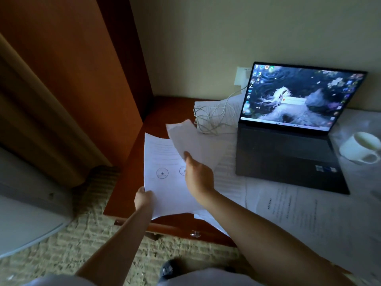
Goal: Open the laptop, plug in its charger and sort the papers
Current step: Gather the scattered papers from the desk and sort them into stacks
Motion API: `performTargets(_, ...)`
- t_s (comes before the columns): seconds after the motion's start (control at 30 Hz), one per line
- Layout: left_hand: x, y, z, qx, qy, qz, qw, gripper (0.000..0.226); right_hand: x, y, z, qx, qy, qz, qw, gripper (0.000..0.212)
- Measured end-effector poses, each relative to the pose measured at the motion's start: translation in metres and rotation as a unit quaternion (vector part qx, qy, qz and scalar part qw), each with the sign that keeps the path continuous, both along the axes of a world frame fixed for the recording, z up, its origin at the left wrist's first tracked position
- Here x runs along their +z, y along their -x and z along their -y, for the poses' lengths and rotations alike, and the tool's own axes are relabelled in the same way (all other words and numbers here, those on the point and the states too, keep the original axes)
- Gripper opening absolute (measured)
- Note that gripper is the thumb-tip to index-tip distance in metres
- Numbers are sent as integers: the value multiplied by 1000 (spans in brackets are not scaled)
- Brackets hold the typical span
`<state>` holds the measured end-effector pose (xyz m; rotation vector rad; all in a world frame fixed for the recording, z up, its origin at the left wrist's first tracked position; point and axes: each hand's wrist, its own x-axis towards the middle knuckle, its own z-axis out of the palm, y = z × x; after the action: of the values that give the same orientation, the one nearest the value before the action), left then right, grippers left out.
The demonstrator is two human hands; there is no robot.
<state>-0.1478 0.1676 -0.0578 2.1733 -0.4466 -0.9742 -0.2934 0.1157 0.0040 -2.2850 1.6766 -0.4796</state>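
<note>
The dark laptop (288, 153) stands open on the desk with its screen lit. A white charger cable (214, 114) runs from the wall socket (241, 76) in a loose coil toward the laptop's left side. My left hand (143, 198) grips the lower left corner of a printed sheet with round stamps (162, 162). Above that sheet my right hand (198, 176) pinches a blurred paper (183, 135) and holds it up. More printed papers (288, 209) lie spread across the desk in front of the laptop.
A white cup (362, 147) stands right of the laptop. The wooden desk (127, 186) has its front edge near my legs. A tall wooden cabinet (72, 69) rises at the left. Patterned carpet (82, 240) covers the floor below.
</note>
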Motion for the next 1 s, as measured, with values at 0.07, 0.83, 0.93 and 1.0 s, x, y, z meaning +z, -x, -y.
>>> performTargets(0.07,0,-4,2,-17,-21,-25,999,32,-1,-6,-10,102,37,-1,994,51)
performTargets(0.83,-12,-54,-23,52,45,-169,983,46,-67,-34,-33,266,-186,-154,933,58)
performTargets(0.93,-6,-55,-18,42,22,-150,988,33,-63,-30,-27,138,-321,17,937,66)
performTargets(1.0,-2,-57,-16,49,19,-188,981,47,-61,-21,-19,86,-310,58,945,58)
